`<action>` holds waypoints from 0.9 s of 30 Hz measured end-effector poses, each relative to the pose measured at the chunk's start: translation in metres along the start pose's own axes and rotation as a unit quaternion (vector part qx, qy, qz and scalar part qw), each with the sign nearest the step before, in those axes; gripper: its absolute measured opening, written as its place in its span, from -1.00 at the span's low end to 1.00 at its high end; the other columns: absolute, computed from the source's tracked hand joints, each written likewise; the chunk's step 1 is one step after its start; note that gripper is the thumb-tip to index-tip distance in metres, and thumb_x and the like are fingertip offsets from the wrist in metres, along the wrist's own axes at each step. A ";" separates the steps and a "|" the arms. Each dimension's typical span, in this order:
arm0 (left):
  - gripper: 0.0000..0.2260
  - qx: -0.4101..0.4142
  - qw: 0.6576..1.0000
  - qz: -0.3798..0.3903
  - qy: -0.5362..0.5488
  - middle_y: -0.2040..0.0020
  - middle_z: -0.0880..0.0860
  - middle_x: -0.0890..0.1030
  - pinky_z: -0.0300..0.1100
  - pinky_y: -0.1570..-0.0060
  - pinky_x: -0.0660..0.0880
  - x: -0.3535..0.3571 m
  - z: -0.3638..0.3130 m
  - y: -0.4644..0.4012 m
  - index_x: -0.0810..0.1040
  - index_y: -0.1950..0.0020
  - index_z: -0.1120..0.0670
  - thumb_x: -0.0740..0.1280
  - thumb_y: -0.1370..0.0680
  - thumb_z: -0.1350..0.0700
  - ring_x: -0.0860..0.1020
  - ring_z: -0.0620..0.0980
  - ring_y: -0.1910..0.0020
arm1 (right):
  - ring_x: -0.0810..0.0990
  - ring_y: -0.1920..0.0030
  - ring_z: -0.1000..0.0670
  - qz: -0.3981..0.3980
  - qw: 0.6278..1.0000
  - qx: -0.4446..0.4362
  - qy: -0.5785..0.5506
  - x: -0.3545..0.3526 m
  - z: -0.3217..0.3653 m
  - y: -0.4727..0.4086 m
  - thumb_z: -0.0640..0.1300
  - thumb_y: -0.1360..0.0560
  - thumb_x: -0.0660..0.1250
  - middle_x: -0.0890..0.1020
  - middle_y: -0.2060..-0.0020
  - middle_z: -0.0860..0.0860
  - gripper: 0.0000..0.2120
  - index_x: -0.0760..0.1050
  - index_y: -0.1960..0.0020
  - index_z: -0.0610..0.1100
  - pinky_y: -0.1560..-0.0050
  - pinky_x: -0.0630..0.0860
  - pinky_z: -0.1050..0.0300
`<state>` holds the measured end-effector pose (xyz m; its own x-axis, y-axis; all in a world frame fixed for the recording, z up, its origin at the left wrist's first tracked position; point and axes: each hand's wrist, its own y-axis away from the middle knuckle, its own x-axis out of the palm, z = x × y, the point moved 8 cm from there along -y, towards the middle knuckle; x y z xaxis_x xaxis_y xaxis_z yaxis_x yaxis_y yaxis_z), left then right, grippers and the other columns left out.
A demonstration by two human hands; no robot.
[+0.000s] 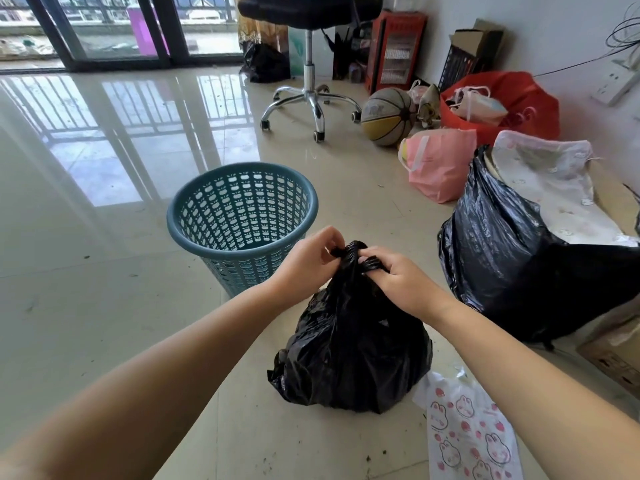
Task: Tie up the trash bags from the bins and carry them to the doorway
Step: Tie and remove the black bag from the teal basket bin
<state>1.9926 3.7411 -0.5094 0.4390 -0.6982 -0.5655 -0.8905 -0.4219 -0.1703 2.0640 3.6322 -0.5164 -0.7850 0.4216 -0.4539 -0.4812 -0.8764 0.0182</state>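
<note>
Far left: glossy tile floor [86, 237], bare; then the teal basket bin [242, 216], upright, no liner in it, just behind the hands; left hand [306, 259] pinched shut on one gathered handle of the small black trash bag [349, 344]; right hand [398, 278] clamped on the other handle, knuckles almost touching the left; bag sits on the floor directly below both hands, neck drawn straight up, so its long axis is vertical; knot looks mid-tie, judged not cinched; both hands equally near. Right: large black bag [512, 265], open and overfull, untied; doorway not identifiable here.
</note>
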 end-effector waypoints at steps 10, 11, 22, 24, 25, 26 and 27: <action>-0.69 -0.043 0.981 0.052 -0.183 0.29 -0.02 0.38 -0.19 0.26 0.30 -0.011 0.063 0.009 0.35 0.39 0.09 0.33 -0.53 0.13 0.35 -0.09 0.35 | 0.58 0.22 0.06 -0.217 0.942 0.170 -0.192 -0.057 -0.062 0.013 -0.18 -0.62 0.13 0.60 0.21 0.02 -0.76 0.52 0.14 -0.06 0.18 0.44 0.18; -0.66 -0.066 0.976 0.066 -0.199 0.31 -0.05 0.37 -0.18 0.29 0.27 -0.011 0.076 0.015 0.30 0.41 0.05 0.33 -0.52 0.11 0.35 -0.08 0.35 | 0.55 0.26 0.05 -0.215 0.943 0.193 -0.164 -0.058 -0.076 0.017 -0.19 -0.62 0.13 0.59 0.20 0.01 -0.78 0.52 0.09 -0.08 0.21 0.42 0.17; -0.71 -0.331 0.925 0.087 -0.166 0.44 0.03 0.37 -0.19 0.37 0.32 -0.050 0.179 0.088 0.36 0.41 0.11 0.28 -0.51 0.17 0.36 -0.02 0.41 | 0.48 0.38 -0.02 -0.195 0.882 0.426 -0.049 -0.085 -0.191 0.091 -0.21 -0.55 0.23 0.56 0.24 -0.05 -0.83 0.47 0.22 -0.13 0.38 0.36 0.23; -0.71 -0.364 0.921 0.062 -0.127 0.43 0.05 0.36 -0.17 0.28 0.42 -0.059 0.192 0.100 0.39 0.40 0.13 0.28 -0.52 0.17 0.38 0.01 0.37 | 0.48 0.38 -0.03 -0.206 0.863 0.452 -0.090 -0.084 -0.202 0.106 -0.23 -0.55 0.23 0.54 0.27 -0.04 -0.85 0.45 0.19 -0.13 0.41 0.38 0.23; -0.73 -0.383 0.916 0.048 -0.104 0.41 0.06 0.37 -0.15 0.25 0.47 -0.063 0.198 0.108 0.43 0.38 0.14 0.28 -0.53 0.17 0.39 0.01 0.35 | 0.48 0.38 -0.04 -0.208 0.855 0.461 -0.113 -0.082 -0.207 0.113 -0.24 -0.55 0.23 0.53 0.27 -0.05 -0.88 0.45 0.16 -0.15 0.44 0.41 0.23; -0.74 -0.402 0.911 0.038 -0.083 0.40 0.07 0.37 -0.13 0.23 0.50 -0.064 0.202 0.115 0.47 0.36 0.16 0.27 -0.54 0.17 0.39 0.01 0.34 | 0.48 0.36 -0.05 -0.208 0.848 0.469 -0.135 -0.080 -0.210 0.118 -0.26 -0.55 0.24 0.52 0.27 -0.07 -0.89 0.45 0.15 -0.17 0.45 0.45 0.21; -0.74 -0.416 0.906 0.033 -0.066 0.39 0.07 0.37 -0.11 0.20 0.53 -0.065 0.205 0.122 0.48 0.34 0.16 0.27 -0.55 0.17 0.39 0.00 0.33 | 0.49 0.34 -0.06 -0.207 0.843 0.471 -0.156 -0.077 -0.211 0.121 -0.27 -0.56 0.23 0.51 0.27 -0.09 -0.90 0.45 0.14 -0.20 0.44 0.50 0.17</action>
<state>1.8312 3.8533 -0.6590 0.3212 -0.6849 -0.6541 -0.4917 -0.7109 0.5029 2.1489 3.4449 -0.6672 -0.4668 0.8154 -0.3424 -0.7207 -0.1264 0.6816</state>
